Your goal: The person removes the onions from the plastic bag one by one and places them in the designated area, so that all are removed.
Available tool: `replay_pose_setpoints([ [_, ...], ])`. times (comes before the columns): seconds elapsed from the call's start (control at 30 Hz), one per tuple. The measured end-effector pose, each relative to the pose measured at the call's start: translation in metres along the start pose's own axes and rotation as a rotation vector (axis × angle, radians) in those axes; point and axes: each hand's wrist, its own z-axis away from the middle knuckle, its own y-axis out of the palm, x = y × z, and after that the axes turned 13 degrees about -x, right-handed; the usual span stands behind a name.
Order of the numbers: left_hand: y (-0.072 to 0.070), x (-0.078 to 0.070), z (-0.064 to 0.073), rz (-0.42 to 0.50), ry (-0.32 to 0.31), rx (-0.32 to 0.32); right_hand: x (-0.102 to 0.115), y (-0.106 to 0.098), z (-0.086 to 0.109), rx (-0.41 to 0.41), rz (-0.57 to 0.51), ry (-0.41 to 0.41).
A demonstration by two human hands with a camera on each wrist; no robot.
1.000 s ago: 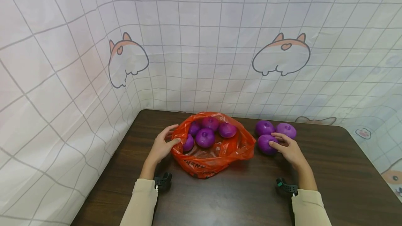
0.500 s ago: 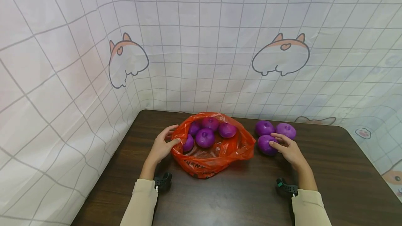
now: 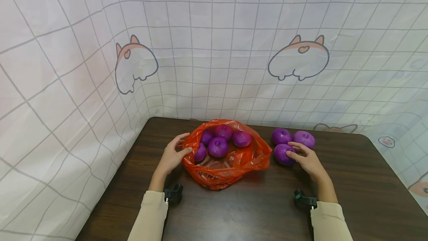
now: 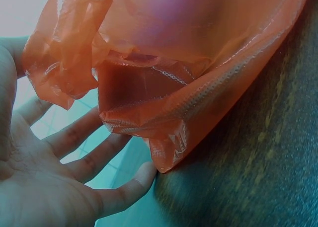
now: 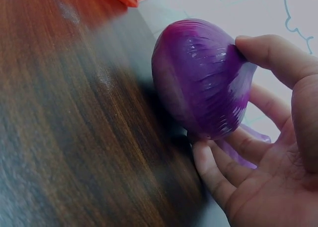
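A red plastic bag (image 3: 214, 177) sits on the table with its mouth spread, several purple onions (image 3: 219, 147) showing inside. My left hand (image 3: 171, 158) holds the bag's left rim, thumb on the inner side and fingers outside. In the left wrist view those fingers (image 4: 79, 137) spread behind the thin film. To the right of the bag, my right hand (image 3: 311, 162) grips a purple onion (image 5: 198, 83), its thumb at the pointed tip and its fingers along the far side. Two more onions lie just behind, one darker (image 3: 281, 136) and one paler (image 3: 304, 139).
The dark wooden table (image 3: 214, 215) carries everything. Behind it and at the left hangs a white gridded cloth (image 3: 214, 58) with cartoon dogs, close to the table's back edge. A dark strap (image 3: 173, 192) is on the left wrist, and another (image 3: 305, 198) on the right.
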Motion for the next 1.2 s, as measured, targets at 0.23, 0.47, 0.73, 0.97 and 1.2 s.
replay_pose_setpoints([
  [0.23,-0.001,-0.001,0.002,-0.005,0.015,-0.013,0.001,0.000,0.001,0.006,-0.008,0.006],
  [0.47,-0.007,-0.033,0.014,-0.010,-0.016,0.025,0.001,0.000,0.001,-0.011,0.005,-0.012],
  [0.73,-0.008,-0.041,0.019,-0.001,0.011,0.008,0.005,0.000,0.001,-0.022,0.026,-0.028],
  [0.97,-0.009,-0.045,0.020,0.003,-0.009,0.017,0.009,-0.005,0.000,-0.045,0.069,-0.050],
  [1.2,-0.009,-0.041,0.018,-0.008,0.000,0.027,0.030,-0.014,0.005,-0.092,0.080,-0.089],
])
